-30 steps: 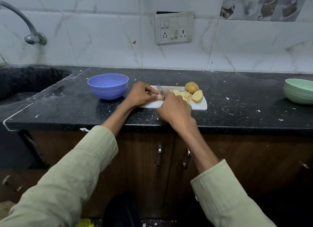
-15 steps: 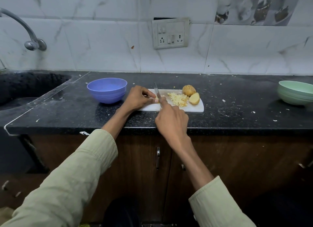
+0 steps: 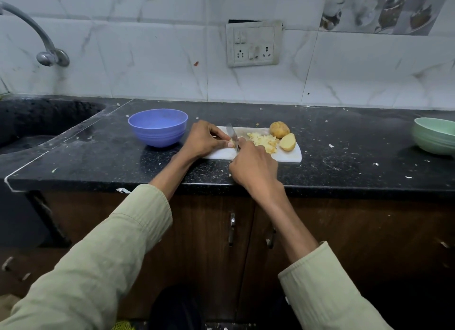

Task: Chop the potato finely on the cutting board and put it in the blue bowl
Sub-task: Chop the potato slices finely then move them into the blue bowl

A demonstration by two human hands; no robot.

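Left hand [image 3: 202, 140] resting on the white cutting board [image 3: 293, 154], fingers curled and pinching a small potato piece [image 3: 231, 143] against the board. Right hand [image 3: 253, 166] curled round a knife handle, handle itself hidden in the fist; knife blade [image 3: 233, 136] tilted up and away, its edge down just beside the left fingertips and touching the pinched piece. Just right of the blade and beyond the right knuckles, a heap of chopped potato [image 3: 263, 141] on the board. Further right of the fingers, a cut potato half [image 3: 288, 142] with its pale face showing, and an unpeeled potato chunk [image 3: 279, 129] just behind it, both on the board. Blue bowl [image 3: 157, 127] on the black countertop [image 3: 344, 157], just left of the left hand, apart from the board. Well off to the right, a green bowl [image 3: 434, 135].
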